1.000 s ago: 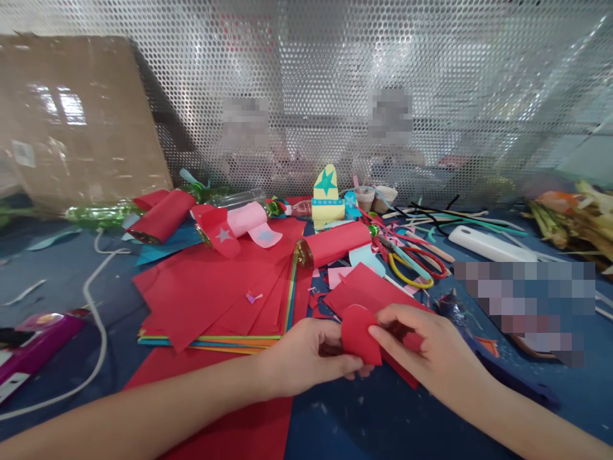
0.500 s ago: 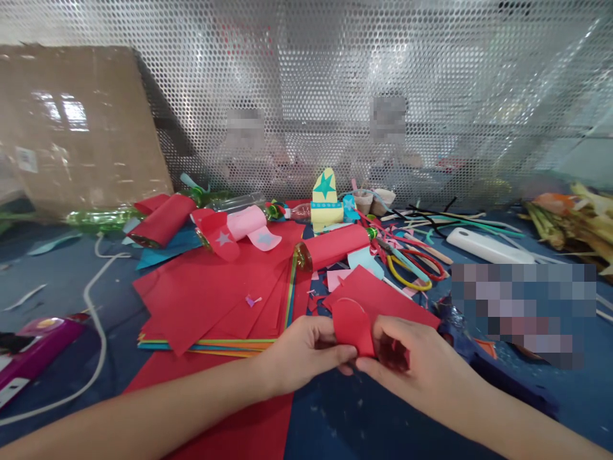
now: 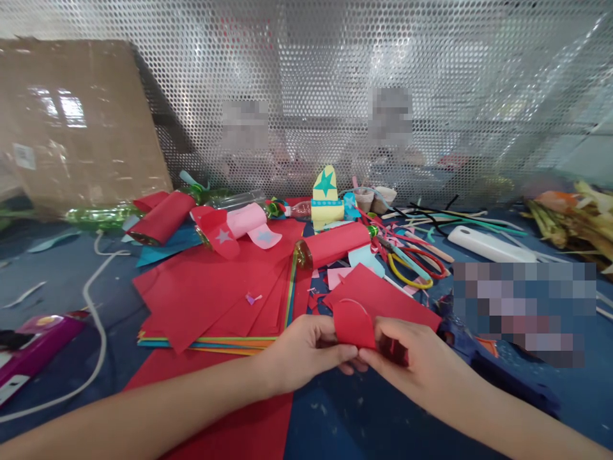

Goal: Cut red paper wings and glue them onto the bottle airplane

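My left hand (image 3: pixel 306 354) and my right hand (image 3: pixel 412 367) meet low in the middle of the view, both pinched on a small curved piece of red paper (image 3: pixel 353 326). The paper stands up between thumbs and fingers, rounded at its top. Just behind it lies a red paper sheet (image 3: pixel 383 297) on the blue table (image 3: pixel 57 281). A fanned stack of red sheets over other colours (image 3: pixel 211 300) lies to the left of my hands. A larger red sheet (image 3: pixel 239 428) passes under my left forearm.
Bottles wrapped in red paper (image 3: pixel 335 246) (image 3: pixel 160 217) and a pink one (image 3: pixel 246 220) lie further back. Scissors (image 3: pixel 412 262) and paper strips sit right of centre, a yellow paper rocket (image 3: pixel 327 198) by the perforated metal screen (image 3: pixel 431 83). Cardboard (image 3: pixel 76 121) leans left; a white cable (image 3: pixel 96 319) curves nearby.
My right hand has drawn in toward the left hand, and the red piece has shifted slightly left and turned more upright between both hands' fingertips.
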`<state>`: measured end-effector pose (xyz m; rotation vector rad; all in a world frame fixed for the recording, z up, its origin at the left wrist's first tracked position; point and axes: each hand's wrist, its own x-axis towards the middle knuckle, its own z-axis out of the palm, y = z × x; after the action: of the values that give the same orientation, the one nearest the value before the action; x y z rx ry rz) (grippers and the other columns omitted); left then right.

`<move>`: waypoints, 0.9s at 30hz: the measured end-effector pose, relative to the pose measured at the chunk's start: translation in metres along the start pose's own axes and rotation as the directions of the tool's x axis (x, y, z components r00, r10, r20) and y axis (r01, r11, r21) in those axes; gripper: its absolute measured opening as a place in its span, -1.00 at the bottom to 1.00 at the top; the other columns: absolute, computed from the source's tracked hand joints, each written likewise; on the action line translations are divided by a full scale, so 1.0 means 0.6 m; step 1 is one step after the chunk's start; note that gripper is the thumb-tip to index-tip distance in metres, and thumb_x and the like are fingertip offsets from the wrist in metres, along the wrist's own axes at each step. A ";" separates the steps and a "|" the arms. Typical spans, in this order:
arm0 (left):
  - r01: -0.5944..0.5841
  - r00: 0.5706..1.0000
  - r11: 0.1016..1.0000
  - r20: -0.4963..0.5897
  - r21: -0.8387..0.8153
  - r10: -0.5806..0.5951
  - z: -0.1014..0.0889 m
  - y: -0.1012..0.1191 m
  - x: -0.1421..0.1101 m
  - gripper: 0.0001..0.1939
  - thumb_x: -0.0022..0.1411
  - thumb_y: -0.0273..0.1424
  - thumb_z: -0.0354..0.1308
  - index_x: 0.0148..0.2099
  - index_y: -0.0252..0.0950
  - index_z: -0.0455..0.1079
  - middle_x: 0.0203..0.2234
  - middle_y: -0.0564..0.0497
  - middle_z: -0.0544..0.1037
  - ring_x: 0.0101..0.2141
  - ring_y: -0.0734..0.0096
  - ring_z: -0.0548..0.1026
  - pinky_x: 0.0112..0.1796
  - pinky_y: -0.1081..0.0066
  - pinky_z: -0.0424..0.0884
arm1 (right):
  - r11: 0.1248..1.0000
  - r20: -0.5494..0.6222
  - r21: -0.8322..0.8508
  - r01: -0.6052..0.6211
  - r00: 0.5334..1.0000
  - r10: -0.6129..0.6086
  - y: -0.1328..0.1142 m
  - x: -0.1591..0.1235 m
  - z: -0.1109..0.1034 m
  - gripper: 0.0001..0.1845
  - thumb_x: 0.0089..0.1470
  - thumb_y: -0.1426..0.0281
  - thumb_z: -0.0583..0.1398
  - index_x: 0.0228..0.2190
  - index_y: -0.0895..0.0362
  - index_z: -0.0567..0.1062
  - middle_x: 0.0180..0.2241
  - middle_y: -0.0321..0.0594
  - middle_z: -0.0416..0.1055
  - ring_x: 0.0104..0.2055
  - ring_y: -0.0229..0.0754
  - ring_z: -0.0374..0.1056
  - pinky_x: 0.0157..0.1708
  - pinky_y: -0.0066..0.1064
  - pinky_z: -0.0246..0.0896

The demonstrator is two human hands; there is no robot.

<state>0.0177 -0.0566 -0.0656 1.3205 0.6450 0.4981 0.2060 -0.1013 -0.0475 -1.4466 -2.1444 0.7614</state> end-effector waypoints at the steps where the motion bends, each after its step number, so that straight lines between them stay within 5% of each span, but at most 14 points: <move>1: 0.000 1.000 1.000 0.000 0.002 0.000 0.000 0.000 0.000 -0.65 0.08 -0.17 0.27 -0.27 -0.40 0.52 -0.42 -0.08 0.60 -0.37 0.41 0.56 -0.34 0.50 0.45 | 1.000 0.010 0.018 -0.007 1.000 0.007 0.001 0.001 0.000 -0.82 0.17 0.38 0.06 -0.45 0.10 0.38 -0.49 -0.31 0.41 -0.47 -0.25 0.30 -0.48 -0.45 0.13; 27: -0.004 0.999 0.999 -0.049 -0.052 0.002 0.001 -0.004 0.000 -0.85 0.08 -0.39 0.28 -0.34 -0.40 0.48 -0.50 0.02 0.57 -0.45 0.54 0.54 -0.39 0.59 0.43 | 0.998 -0.004 0.040 -0.038 0.999 0.038 0.004 0.001 0.000 -0.81 0.11 0.36 0.11 -0.53 0.09 0.32 -0.55 -0.34 0.40 -0.53 -0.28 0.29 -0.54 -0.49 0.12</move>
<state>0.0184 -0.0575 -0.0680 1.2636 0.6664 0.5477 0.2073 -0.1003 -0.0490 -1.4709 -2.0917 0.8095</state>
